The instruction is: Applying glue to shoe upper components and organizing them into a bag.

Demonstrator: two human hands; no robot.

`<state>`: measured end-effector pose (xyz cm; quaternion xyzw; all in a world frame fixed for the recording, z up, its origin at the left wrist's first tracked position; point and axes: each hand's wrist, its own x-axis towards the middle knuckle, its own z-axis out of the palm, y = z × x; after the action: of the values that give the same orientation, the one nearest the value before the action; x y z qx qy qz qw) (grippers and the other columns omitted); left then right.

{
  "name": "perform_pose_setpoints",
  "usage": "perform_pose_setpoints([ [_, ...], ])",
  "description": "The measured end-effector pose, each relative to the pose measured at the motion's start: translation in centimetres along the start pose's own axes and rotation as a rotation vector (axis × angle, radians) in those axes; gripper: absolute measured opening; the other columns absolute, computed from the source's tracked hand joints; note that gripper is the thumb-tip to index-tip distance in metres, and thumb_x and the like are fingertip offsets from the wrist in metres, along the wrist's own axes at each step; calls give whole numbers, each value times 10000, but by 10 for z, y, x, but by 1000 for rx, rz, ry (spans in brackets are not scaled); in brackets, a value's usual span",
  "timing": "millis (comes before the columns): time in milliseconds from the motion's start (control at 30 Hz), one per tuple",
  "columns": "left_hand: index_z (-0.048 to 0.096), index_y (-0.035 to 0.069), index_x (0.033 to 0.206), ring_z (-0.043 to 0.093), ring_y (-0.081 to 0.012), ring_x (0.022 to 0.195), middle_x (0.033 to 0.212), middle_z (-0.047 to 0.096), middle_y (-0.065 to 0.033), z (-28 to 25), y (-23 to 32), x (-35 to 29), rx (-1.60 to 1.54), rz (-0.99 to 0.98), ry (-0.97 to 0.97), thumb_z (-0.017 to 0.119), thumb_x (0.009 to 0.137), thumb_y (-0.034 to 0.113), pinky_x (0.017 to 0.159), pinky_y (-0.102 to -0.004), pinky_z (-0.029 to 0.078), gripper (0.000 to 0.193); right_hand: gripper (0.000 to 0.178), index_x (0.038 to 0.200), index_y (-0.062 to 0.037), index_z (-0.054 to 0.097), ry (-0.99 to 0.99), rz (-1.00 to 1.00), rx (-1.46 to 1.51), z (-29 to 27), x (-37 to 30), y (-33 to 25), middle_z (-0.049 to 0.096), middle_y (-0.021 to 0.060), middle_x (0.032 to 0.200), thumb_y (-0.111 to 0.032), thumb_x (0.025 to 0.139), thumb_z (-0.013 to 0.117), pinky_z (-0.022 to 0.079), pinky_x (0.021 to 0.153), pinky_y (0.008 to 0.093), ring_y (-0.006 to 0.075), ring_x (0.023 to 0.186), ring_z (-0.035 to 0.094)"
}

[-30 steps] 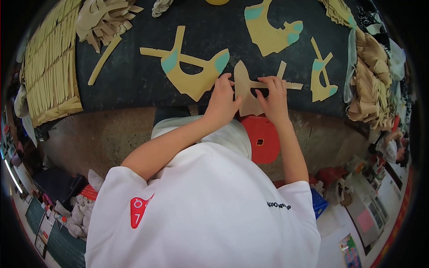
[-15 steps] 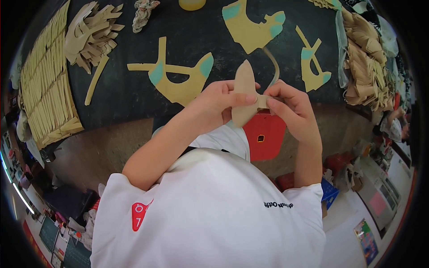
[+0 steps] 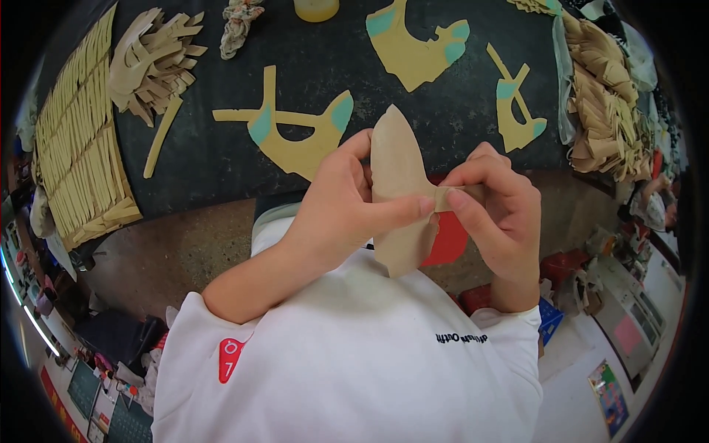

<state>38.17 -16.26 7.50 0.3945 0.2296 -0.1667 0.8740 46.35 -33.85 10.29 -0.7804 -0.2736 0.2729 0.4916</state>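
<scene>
Both hands hold one beige shoe-upper piece (image 3: 399, 159) close to my body, just off the table's near edge. My left hand (image 3: 336, 199) grips its broad, pointed part, with the thumb laid across the face and the fingers behind. In my right hand (image 3: 506, 210) the narrow strap at its side is pinched between thumb and forefinger. Beyond my left hand lies a flat tan upper piece (image 3: 299, 151) with teal patches and crossing straps. A similar upper piece (image 3: 417, 59) rests farther back, and a smaller-looking upper piece (image 3: 517, 118) lies to the right.
A dark table (image 3: 214, 162) spans the far side. On its left are a bundle of tan strips (image 3: 81, 133), a heap of cut pieces (image 3: 148, 63) and a loose strip (image 3: 162, 136). A crumpled cloth (image 3: 240, 26) and yellow container (image 3: 316, 9) stand behind; more pieces (image 3: 602, 88) pile at right.
The held upper piece has come nearer my body and turned, showing more of its broad face. My right hand has moved slightly right and nearer, still pinching the strap.
</scene>
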Motion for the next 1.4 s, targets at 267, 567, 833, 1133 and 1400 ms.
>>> perform_pose_setpoints([
  [267,441,-8,1122,624,-153,880,999,601,-106,4,0,-10,-22,200,157,736,728,49,770,-285,519,496,244,877,3,632,409,-461,-435,18,-4,-10,628,84,842,72,653,699,442,609,295,224,724,554],
  [567,456,15,1002,622,-111,795,898,621,-76,6,-10,-15,316,518,292,738,694,-2,674,-244,523,418,245,860,31,632,392,-459,-473,35,-5,-15,645,111,822,85,636,714,471,569,291,245,662,582],
  [833,412,14,888,592,-86,682,849,647,-99,3,-18,-11,430,791,246,735,699,-56,572,-199,472,381,250,842,41,623,395,-477,-478,37,-2,-14,644,116,815,91,611,703,473,555,291,247,651,576],
  [1133,391,55,817,600,-72,731,890,648,-117,1,-17,-5,564,951,161,721,704,-95,599,-200,488,380,244,811,28,614,432,-550,-632,35,2,-14,620,104,780,69,578,673,466,517,291,238,626,548],
  [1400,451,30,929,628,-102,791,902,646,-84,4,-17,-12,376,687,283,749,700,-15,689,-240,521,379,235,807,7,601,451,-502,-533,34,-2,-12,611,87,770,70,588,659,454,531,285,235,639,542],
])
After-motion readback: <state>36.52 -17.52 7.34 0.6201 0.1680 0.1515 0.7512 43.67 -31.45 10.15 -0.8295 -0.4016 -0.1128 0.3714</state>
